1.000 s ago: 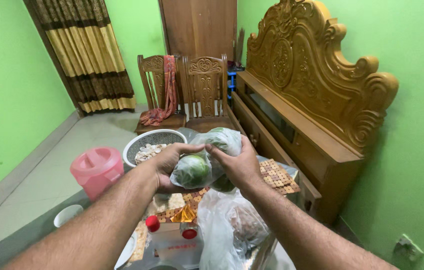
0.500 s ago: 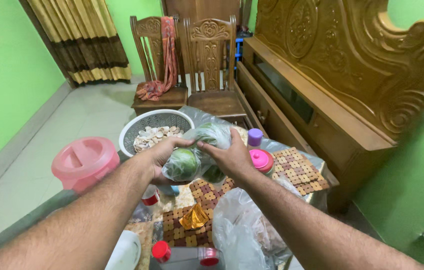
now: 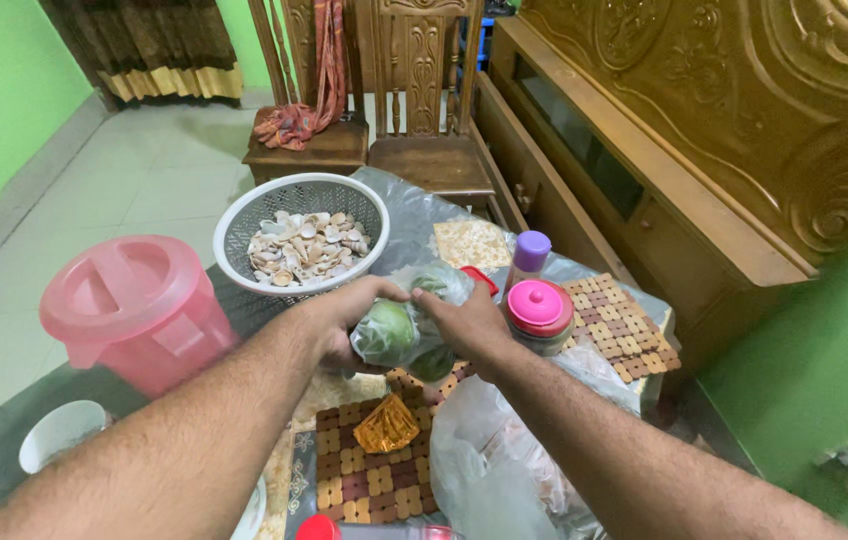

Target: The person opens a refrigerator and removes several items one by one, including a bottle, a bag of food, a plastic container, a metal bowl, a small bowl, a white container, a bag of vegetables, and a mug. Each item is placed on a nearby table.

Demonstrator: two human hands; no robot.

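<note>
Clear plastic bag (image 3: pixel 414 325) of green round vegetables sits between my two hands just above the counter (image 3: pixel 634 340): my left hand (image 3: pixel 344 320) cups it from beneath, my right hand (image 3: pixel 469 325) pinches its top. It looks unopened so far, nothing taken out. Just beyond stand a pink-lidded jar (image 3: pixel 541 315), a purple-capped bottle (image 3: pixel 529 258) and a white basket (image 3: pixel 302 235) of shells; a pink jug (image 3: pixel 134 310) lies leftward.

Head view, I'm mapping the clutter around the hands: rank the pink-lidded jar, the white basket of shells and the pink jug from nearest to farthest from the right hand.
From the right hand:
1. Pink-lidded jar, just to its right.
2. White basket of shells, up and left, behind the hands.
3. Pink jug, far left, past the left hand.
</note>
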